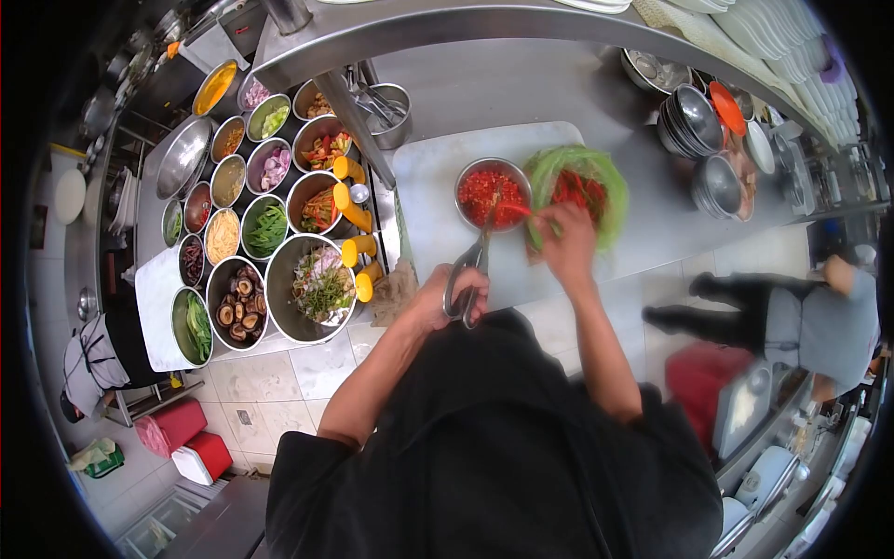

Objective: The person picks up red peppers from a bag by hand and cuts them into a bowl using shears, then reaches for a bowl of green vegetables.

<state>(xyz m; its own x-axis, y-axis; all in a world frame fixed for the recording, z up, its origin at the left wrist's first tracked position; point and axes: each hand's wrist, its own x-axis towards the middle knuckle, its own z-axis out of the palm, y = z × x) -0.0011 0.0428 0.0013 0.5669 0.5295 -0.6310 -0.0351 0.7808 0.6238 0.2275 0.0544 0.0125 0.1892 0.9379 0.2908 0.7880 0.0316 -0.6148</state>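
Note:
My left hand (443,300) is closed around the handles of a pair of scissors (481,250). Their blades reach into a round metal bowl (494,160) holding chopped red chilies (486,189). Between the fingertips of my right hand (568,238), a red chili (515,211) is pinched, its end over the bowl close to the blades. Right of the bowl lies an open green plastic bag (615,210) with whole red chilies (589,189) in it, partly behind my right hand. Bowl and bag rest on a white cutting board (424,210).
Several metal containers of cut vegetables and mushrooms (240,307) stand at left, beside yellow-handled tools (354,207). A metal post (356,130) and overhead shelf edge (447,39) frame the counter. Stacked metal bowls (694,121) sit at right. One person (819,321) stands right, another (98,359) left.

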